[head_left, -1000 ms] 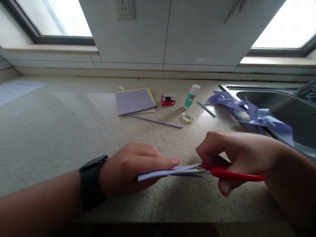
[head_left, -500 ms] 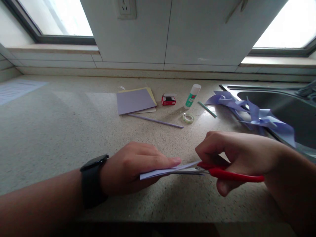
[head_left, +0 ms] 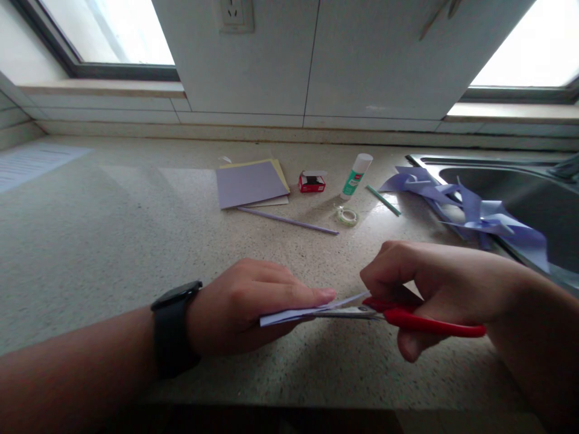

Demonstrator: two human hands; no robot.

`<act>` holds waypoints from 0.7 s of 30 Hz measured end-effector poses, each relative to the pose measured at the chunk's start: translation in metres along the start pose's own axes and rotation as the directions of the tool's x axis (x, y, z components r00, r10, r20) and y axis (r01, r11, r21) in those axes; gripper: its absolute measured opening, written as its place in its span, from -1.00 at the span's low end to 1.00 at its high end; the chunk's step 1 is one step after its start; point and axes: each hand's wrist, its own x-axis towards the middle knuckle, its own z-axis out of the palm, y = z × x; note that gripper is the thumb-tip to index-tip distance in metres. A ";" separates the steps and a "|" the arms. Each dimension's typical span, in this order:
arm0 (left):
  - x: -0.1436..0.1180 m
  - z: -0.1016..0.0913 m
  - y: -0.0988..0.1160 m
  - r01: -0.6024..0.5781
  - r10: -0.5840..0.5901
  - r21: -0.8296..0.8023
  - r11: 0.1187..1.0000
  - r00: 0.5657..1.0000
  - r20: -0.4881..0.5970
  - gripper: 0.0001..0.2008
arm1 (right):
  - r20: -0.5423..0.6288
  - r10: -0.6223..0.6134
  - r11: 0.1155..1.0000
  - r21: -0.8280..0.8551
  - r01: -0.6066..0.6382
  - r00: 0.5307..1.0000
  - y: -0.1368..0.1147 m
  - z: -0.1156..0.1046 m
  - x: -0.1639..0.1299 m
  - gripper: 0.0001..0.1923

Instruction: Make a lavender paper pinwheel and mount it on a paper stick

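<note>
With your left hand (head_left: 246, 304) pinching the folded paper (head_left: 307, 310) flat, keep your right hand (head_left: 434, 289), closed around the red scissors (head_left: 409, 318), cutting straight, away from your fingertips.

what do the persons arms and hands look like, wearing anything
Both forearms are bare, with no sleeves in view and no gloves. The left hand has a black watch with a dark face and wide black band on its wrist. The right hand shows no watch, ring or band. Fingernails are short and unpainted.
</note>
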 end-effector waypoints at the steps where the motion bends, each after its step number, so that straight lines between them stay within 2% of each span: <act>1: 0.000 0.000 0.000 -0.003 0.003 -0.003 1.000 1.000 0.012 -0.72 | 0.000 -0.001 1.000 0.002 0.001 1.000 -0.001 0.000 0.001 -0.45; 13: 0.000 0.001 -0.001 -0.008 0.008 -0.053 0.999 1.000 0.015 -0.72 | 0.015 -0.015 1.000 -0.017 0.015 1.000 0.000 0.001 0.003 -0.45; 21: 0.001 -0.001 -0.001 -0.024 0.026 -0.037 0.999 0.998 0.058 -0.70 | -0.003 0.038 0.997 -0.063 -0.038 0.999 -0.010 0.003 0.001 -0.47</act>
